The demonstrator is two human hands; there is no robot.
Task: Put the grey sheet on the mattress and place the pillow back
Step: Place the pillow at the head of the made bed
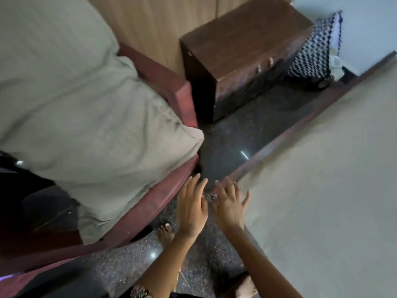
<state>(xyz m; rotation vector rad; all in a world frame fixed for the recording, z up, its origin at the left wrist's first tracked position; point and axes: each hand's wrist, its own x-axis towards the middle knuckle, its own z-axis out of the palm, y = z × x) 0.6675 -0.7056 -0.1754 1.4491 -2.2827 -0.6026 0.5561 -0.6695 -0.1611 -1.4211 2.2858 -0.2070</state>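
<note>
Head view: left hand (191, 203) and right hand (228, 206) hover empty, fingers spread, beside the grey sheet (322, 168); the pillow (75, 104) likely needs grasping next.

Grey sheet (322, 190) lies spread flat and smooth, fully covering the mattress. Pillow (75, 108), grey-covered and creased, rests well apart on a reddish wooden seat (156, 203).

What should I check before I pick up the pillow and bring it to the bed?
1. Left hand empty, fingers straight: ok.
2. Right hand empty, fingers straight: ok.
3. Grey sheet lies smooth over the visible part of the mattress: ok.
4. Pillow on the bed: not ok; it lies on the red-brown frame.
5. Far corners of the sheet tucked: cannot tell, out of view.
</note>
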